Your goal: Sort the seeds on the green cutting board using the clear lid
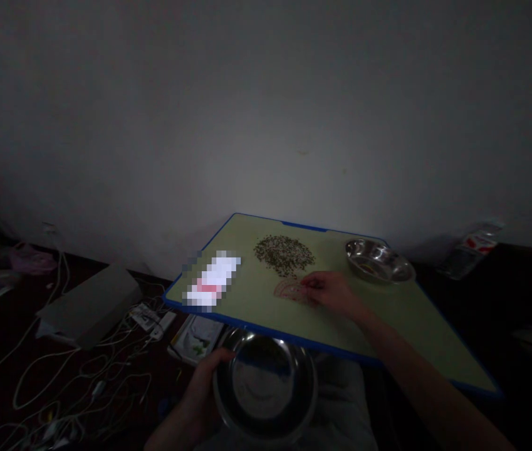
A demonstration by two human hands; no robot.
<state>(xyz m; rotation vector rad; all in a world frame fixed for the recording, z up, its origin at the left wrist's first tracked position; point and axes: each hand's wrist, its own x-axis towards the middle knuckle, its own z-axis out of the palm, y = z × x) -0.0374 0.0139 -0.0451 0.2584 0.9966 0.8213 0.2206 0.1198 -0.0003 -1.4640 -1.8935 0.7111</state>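
My left hand (205, 382) grips the rim of a shiny metal bowl (311, 388), with the thumb over the edge. This bowl is just below the table's front edge, and I see nothing plain inside it. Above the table, my right hand (324, 289) pinches a clear protractor (289, 290) with red markings, its curved side towards a loose pile of small mixed dark and pale grains (283, 252). The protractor lies low at the near end of the pile. Their exact kind cannot be made out.
The pale green tabletop (256, 316) has a blue rim. A second metal bowl (378, 260) stands at its right back, and a lit, blurred-out phone-like screen (213, 282) lies left. Tangled cables (101, 376) and a grey box (91, 300) lie left; a wall rises behind.
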